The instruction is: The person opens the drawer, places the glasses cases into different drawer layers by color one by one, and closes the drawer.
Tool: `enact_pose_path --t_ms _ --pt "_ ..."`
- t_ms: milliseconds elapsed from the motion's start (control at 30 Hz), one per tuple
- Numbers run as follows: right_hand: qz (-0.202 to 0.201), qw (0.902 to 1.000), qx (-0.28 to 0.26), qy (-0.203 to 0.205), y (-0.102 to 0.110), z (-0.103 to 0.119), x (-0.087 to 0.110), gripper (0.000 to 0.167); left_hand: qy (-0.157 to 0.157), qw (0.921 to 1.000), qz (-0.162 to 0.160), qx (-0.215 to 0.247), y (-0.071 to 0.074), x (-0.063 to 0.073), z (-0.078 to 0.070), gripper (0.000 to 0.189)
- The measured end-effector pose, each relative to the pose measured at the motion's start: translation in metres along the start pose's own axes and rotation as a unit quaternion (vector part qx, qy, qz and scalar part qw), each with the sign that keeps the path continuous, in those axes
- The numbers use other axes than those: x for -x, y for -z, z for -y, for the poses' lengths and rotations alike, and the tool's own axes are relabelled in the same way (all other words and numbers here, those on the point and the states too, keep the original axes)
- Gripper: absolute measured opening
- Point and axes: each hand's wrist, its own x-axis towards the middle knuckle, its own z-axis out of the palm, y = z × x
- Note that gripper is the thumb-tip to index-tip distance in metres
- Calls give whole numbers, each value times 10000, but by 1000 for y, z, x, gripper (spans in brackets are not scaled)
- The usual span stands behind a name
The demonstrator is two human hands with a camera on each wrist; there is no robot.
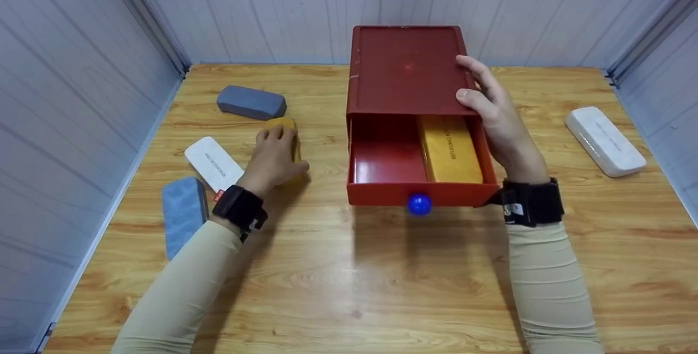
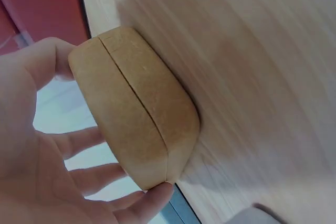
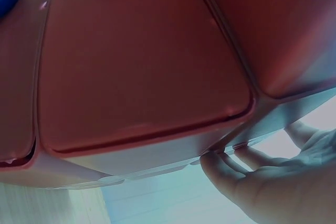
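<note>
My left hand [image 1: 274, 159] grips a yellow glasses case [image 2: 137, 109] at the left of the table. In the left wrist view, the thumb lies at one end of the case and the fingers at the other. The right hand [image 1: 507, 125] rests on the right top edge of a red drawer cabinet [image 1: 406, 70], thumb and a finger on its top. The cabinet's drawer [image 1: 376, 195] with a blue knob [image 1: 419, 204] is pulled out. Inside, along the right wall, lies another yellow glasses case [image 1: 451, 152] with dark lettering; the drawer's left part shows bare red floor.
A grey glasses case [image 1: 251, 102] lies behind the left hand. Left of that wrist are a white case [image 1: 212, 162] and a light-blue case [image 1: 182, 215], partly covered by the arm. Another white case [image 1: 605, 141] lies far right. Pale panels [image 1: 272, 10] wall the table's back and sides.
</note>
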Motion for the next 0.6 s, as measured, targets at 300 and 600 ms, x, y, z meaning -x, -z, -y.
enact_pose_path --t_ms 300,600 --pt "19 10000 -70 45 1 -1 -1 58 -754 9966 312 103 -7 -3 -9 81" --pt "19 10000 -60 36 1 -1 -1 59 -991 9948 224 89 -11 -3 -8 90"
